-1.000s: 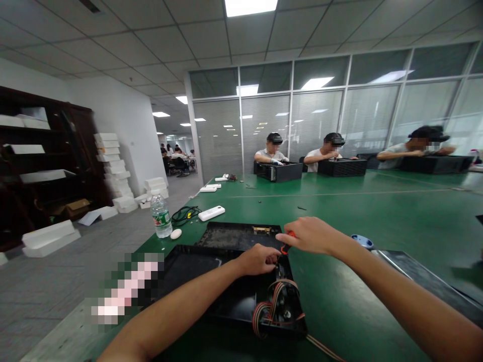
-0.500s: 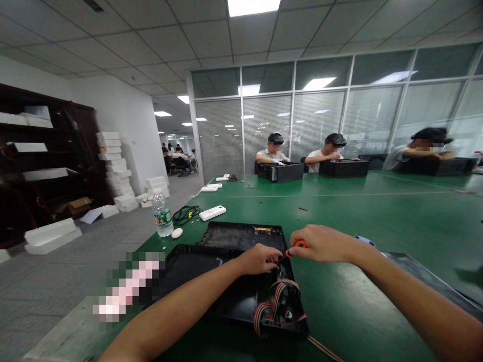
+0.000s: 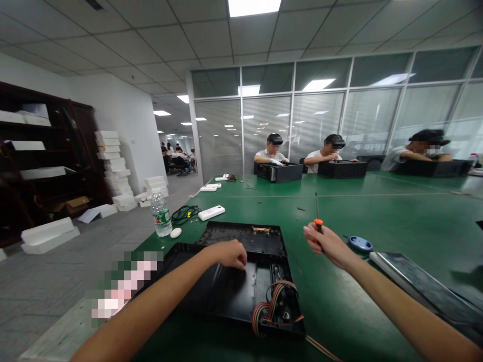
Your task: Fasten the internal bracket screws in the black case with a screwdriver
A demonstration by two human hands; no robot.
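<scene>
My right hand [image 3: 327,242] grips a screwdriver [image 3: 318,222] with an orange and black handle, its thin shaft pointing up, to the right of a black case. Over the black case [image 3: 230,296], my left hand [image 3: 231,254] is closed with fingertips curled down; whatever it may hold is hidden. A bundle of coloured wires [image 3: 260,314] loops at the case's near right corner, with a strand running onto the table. Behind lies a second black panel [image 3: 234,235] with a brass-coloured piece [image 3: 261,231] at its far edge.
A water bottle [image 3: 161,213], a white oval object [image 3: 175,233], black cable [image 3: 184,213] and a white bar [image 3: 212,213] stand or lie left. A blue round dish [image 3: 360,245] and dark panel [image 3: 426,289] lie right. Across the table, three people work at black cases.
My hands have moved apart from the case's right edge. The left hand went left over the case; the right went right, and the screwdriver turned from pointing down-left to pointing up.
</scene>
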